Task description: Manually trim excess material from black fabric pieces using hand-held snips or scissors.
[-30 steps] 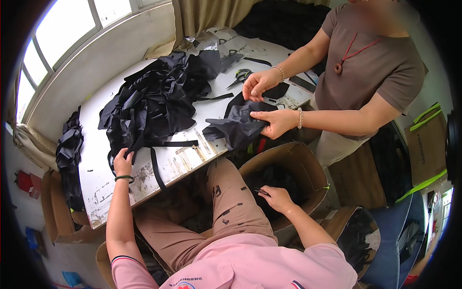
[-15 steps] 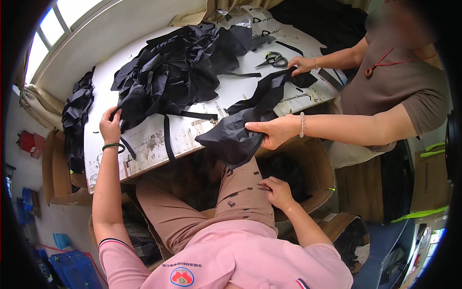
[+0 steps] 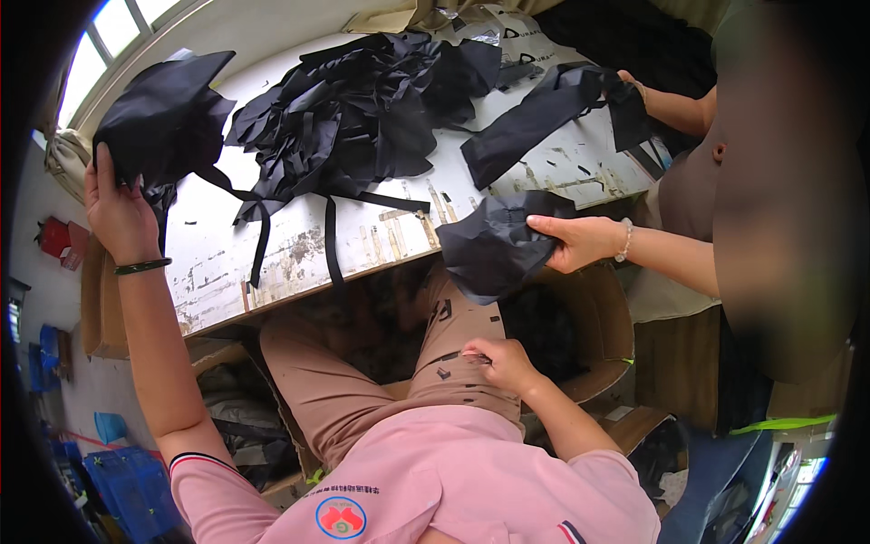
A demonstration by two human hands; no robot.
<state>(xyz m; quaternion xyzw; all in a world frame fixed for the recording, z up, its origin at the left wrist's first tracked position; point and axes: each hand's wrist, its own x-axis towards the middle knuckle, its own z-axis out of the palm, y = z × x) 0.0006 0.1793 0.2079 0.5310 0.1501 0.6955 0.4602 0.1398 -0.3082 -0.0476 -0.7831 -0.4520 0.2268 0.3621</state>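
Observation:
My left hand (image 3: 122,213) is raised at the far left, its fingers closed on a black fabric piece (image 3: 163,118) held up over the table's left end. A black strap (image 3: 227,184) trails from that piece toward the heap of black fabric (image 3: 353,118) on the table. Over my thigh, my right hand (image 3: 507,364) is closed around a small metal tool (image 3: 477,358) that looks like thread snips, mostly hidden by the fingers. Small black scraps (image 3: 443,373) lie on my trouser leg.
Across the white, stained table (image 3: 299,254), a co-worker's hand (image 3: 584,240) holds a black fabric piece (image 3: 503,245) past the front edge. The other hand (image 3: 666,109) holds a longer black piece (image 3: 535,127). An open cardboard box (image 3: 603,317) stands beside my leg.
My left hand has lifted the fabric piece up and to the left, off the heap's edge. My right hand shifted slightly left. The co-worker's two pieces moved apart, and the scissors are now hidden.

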